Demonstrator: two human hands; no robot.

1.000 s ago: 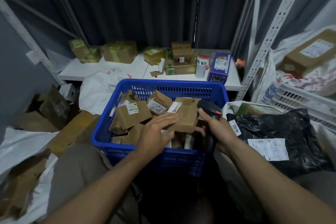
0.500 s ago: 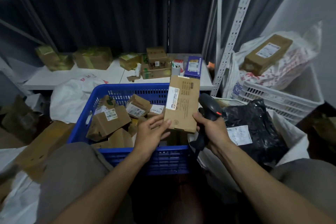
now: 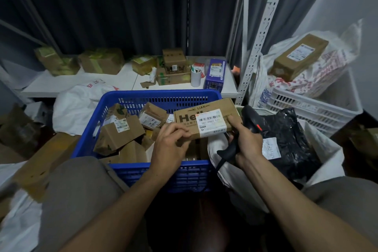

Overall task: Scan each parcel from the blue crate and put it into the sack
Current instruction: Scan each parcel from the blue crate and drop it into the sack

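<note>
A flat brown cardboard parcel (image 3: 188, 117) printed "Hello", with a white barcode label facing me, hangs above the right side of the blue crate (image 3: 131, 98). My left hand (image 3: 170, 145) pinches its lower left edge. My right hand (image 3: 246, 141) grips a black handheld scanner (image 3: 250, 120) and its forefinger touches the parcel's right end. Several small brown parcels (image 3: 120, 133) lie in the crate. The white sack (image 3: 325, 149) stands open right of the crate, with a black plastic mailer (image 3: 290, 139) inside it.
A low white shelf (image 3: 61, 84) behind the crate carries taped boxes, a white cup and a purple box (image 3: 214, 73). A white crate (image 3: 319, 106) with a long brown box (image 3: 298, 57) on bags stands at the right. Cardboard and white bags lie at the left. My knees flank the crate.
The parcel was lifted out of the crate, stood upright, then was turned to lie lengthwise with its barcode label toward me. Both hands stayed on it, and the scanner stayed in my right hand.
</note>
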